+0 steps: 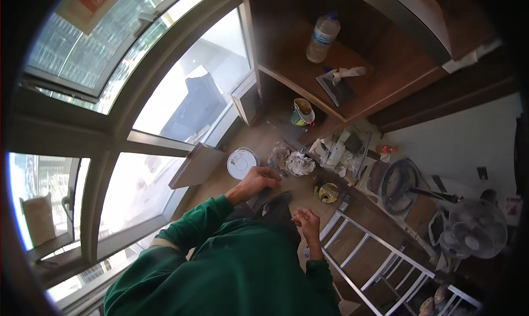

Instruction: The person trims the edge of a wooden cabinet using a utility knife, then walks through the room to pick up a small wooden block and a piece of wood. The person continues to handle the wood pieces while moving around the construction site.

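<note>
While the left hand [259, 184] curls near a round white tub [242, 163] by the floor's [220, 178] edge at the window [184, 109], and the right hand [308, 222] curls near a ladder [386, 242], one careless step could bump either thing, and I can't tell if the hands hold anything.

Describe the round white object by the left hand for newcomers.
Start at the big windows on the left. Right of them, on the floor just beyond the left hand, is the round white object. Its circular outline sets it apart from the crumpled white bundle to its right.
</note>
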`<state>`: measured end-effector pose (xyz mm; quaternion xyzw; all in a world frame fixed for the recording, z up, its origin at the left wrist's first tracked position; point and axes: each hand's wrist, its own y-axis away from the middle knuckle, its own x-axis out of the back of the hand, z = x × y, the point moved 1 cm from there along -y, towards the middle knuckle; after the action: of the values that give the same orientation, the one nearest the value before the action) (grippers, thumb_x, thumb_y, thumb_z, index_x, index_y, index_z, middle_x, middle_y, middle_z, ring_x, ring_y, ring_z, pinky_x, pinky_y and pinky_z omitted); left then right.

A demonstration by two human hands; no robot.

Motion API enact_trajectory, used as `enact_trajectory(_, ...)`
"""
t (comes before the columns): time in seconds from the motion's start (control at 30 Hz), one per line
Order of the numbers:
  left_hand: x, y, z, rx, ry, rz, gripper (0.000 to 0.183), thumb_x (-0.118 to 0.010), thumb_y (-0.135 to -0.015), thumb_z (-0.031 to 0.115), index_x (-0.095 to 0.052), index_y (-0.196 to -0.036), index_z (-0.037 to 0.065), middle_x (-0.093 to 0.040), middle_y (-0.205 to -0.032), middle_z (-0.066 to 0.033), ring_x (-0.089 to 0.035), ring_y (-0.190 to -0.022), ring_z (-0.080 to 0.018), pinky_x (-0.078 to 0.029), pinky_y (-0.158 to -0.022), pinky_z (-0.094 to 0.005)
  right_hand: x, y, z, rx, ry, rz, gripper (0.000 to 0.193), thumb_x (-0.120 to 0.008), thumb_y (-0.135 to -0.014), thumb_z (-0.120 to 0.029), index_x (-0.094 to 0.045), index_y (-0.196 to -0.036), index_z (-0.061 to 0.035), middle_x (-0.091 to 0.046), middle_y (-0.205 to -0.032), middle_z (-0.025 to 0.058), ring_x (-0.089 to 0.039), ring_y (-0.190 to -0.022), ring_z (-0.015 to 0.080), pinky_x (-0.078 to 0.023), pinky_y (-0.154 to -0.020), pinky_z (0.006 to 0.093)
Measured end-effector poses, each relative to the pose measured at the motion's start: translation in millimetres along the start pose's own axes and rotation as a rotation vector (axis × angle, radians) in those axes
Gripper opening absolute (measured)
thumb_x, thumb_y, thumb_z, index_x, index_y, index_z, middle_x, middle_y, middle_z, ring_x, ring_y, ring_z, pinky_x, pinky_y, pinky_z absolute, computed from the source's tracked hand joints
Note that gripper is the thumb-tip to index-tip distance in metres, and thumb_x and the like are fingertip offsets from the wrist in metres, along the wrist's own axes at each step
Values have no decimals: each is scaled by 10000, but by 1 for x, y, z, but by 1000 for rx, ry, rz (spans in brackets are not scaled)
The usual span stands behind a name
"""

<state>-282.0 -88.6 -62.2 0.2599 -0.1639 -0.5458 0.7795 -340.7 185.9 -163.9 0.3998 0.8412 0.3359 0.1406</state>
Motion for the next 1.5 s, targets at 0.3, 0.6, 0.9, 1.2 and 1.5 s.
enact_trajectory(0.3,45,21,-76,244,468,388,378,-727,-806,310,-711,-1029,5,-675,-777,-95,-619,-728,-151,-494,-692,-281,45,-118,-15,54,178,-4,277,-667,-898,-185,-632,-1099,2,-692,-886,53,-673,-718,136,-526,-658,246)
enact_trajectory(0.6,206,-231,-53,-368,173,512,499,-705,-775,216,-622,-1233,36,-706,-987,-91,-616,-747,-143,-511,-732,-312,24,-149,72,-322,323,114,240,-659,-892,-152,-622,-1084,-12,-674,-904,80,-678,-737,171,-550,-618,272)
enact_trajectory(0.9,239,-366,-34,-548,52,409,604,-697,-753,79,-530,-1333,69,-484,-1348,-90,-601,-674,-150,-517,-678,-313,-154,-142,122,-577,187,37,352,-664,-898,-206,-605,-1180,-2,-692,-1015,115,-709,-829,217,-552,-675,288)
enact_trajectory(1.2,257,-365,-38,-652,-84,499,452,-667,-751,139,-633,-1195,66,-581,-1202,-89,-601,-673,-162,-505,-703,-295,-245,-162,112,-496,75,50,360,-638,-915,-202,-607,-1198,18,-697,-1030,138,-709,-847,223,-561,-729,308)
enact_trajectory(1.5,260,-352,4,-725,48,458,291,-630,-821,50,-682,-1107,36,-622,-1084,-66,-538,-630,-100,-469,-596,-247,-193,-168,107,-498,137,191,290,-633,-915,-173,-621,-1131,20,-701,-984,123,-714,-830,214,-564,-699,291)
